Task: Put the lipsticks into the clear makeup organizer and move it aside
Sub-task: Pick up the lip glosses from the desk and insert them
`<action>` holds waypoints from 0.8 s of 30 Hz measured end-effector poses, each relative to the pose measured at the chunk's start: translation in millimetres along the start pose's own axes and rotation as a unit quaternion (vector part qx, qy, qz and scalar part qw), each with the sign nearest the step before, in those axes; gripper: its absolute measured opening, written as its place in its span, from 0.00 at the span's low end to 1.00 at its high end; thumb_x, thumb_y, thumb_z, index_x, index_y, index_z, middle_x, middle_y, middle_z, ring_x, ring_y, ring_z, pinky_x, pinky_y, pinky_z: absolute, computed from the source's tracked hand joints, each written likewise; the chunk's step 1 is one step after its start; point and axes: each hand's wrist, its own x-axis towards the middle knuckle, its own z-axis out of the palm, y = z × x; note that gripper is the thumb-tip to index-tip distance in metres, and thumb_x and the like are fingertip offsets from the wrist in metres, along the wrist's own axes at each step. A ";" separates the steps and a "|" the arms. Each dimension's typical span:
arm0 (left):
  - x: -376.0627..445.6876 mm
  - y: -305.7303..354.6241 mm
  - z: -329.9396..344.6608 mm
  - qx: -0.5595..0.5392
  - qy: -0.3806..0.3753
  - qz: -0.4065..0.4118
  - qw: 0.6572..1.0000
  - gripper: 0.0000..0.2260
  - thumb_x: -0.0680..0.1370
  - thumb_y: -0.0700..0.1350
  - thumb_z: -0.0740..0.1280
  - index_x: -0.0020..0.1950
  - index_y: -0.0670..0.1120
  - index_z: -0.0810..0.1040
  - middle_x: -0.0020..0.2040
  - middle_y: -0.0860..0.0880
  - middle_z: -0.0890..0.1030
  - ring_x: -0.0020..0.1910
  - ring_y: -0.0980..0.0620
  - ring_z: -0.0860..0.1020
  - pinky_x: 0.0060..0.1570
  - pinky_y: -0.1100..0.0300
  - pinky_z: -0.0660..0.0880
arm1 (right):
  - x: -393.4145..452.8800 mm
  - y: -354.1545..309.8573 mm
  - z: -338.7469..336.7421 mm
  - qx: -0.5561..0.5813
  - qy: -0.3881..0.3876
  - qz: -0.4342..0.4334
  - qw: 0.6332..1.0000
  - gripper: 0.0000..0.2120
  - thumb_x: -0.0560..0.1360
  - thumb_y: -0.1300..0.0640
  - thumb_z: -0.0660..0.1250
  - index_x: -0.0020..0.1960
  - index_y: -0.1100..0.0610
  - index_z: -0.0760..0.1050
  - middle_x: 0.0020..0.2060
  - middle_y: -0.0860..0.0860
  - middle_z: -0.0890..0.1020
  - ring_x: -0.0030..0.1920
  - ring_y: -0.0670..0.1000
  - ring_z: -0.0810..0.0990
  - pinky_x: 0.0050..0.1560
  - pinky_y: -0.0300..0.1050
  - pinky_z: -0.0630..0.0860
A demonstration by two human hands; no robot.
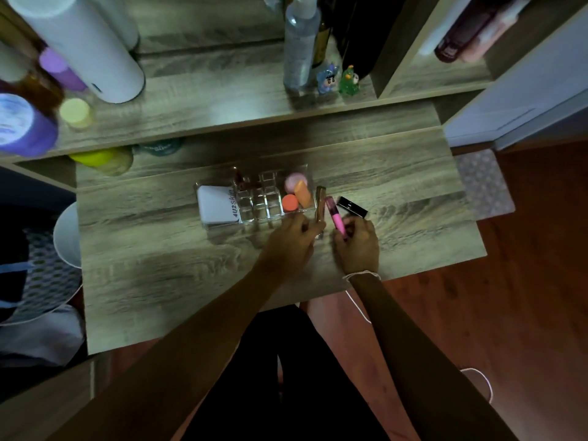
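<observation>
The clear makeup organizer sits mid-table, with a white card at its left end, a dark red lipstick in a back slot and orange and pink sponges at its right end. Just right of it, my left hand grips a gold-brown lipstick by its lower end. My right hand holds a pink lipstick, tilted with its tip toward the organizer. A black lipstick lies flat on the table beyond my right hand.
The wooden table ends just right of my right hand. A raised shelf behind holds bottles, a white cylinder and two small figurines. A white bin stands at the left.
</observation>
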 end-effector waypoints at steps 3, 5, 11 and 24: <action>2.9 -0.6 1.5 0.025 -0.017 0.002 1.000 0.20 0.77 0.38 0.60 0.69 0.44 0.70 0.56 0.39 0.73 0.55 0.40 0.72 0.49 0.48 0.72 | 0.0 2.8 -0.2 0.011 0.003 0.006 1.000 0.09 0.69 0.62 0.71 0.48 0.62 0.76 0.47 0.61 0.79 0.48 0.61 0.77 0.48 0.50 0.72; 4.8 -2.1 2.8 0.048 -0.035 0.004 0.998 0.18 0.78 0.40 0.60 0.68 0.45 0.70 0.58 0.40 0.73 0.57 0.41 0.71 0.51 0.48 0.72 | 0.1 4.1 0.1 0.029 0.007 0.014 0.999 0.09 0.69 0.61 0.72 0.47 0.62 0.76 0.44 0.60 0.81 0.45 0.59 0.78 0.47 0.49 0.72; -4.8 -4.9 -1.6 0.049 -0.019 -0.017 0.998 0.16 0.73 0.44 0.63 0.60 0.43 0.74 0.55 0.39 0.73 0.55 0.40 0.72 0.46 0.48 0.73 | 1.4 3.0 -9.3 0.200 0.009 0.148 0.969 0.06 0.72 0.57 0.71 0.43 0.54 0.74 0.40 0.58 0.83 0.40 0.57 0.81 0.43 0.50 0.75; -54.7 -31.5 0.1 -0.015 0.005 -0.141 0.990 0.21 0.76 0.42 0.64 0.69 0.40 0.70 0.60 0.38 0.75 0.56 0.38 0.75 0.52 0.47 0.74 | 9.6 -48.5 -36.6 0.474 -0.038 0.147 0.867 0.06 0.75 0.64 0.65 0.44 0.55 0.78 0.28 0.52 0.80 0.26 0.48 0.74 0.26 0.38 0.72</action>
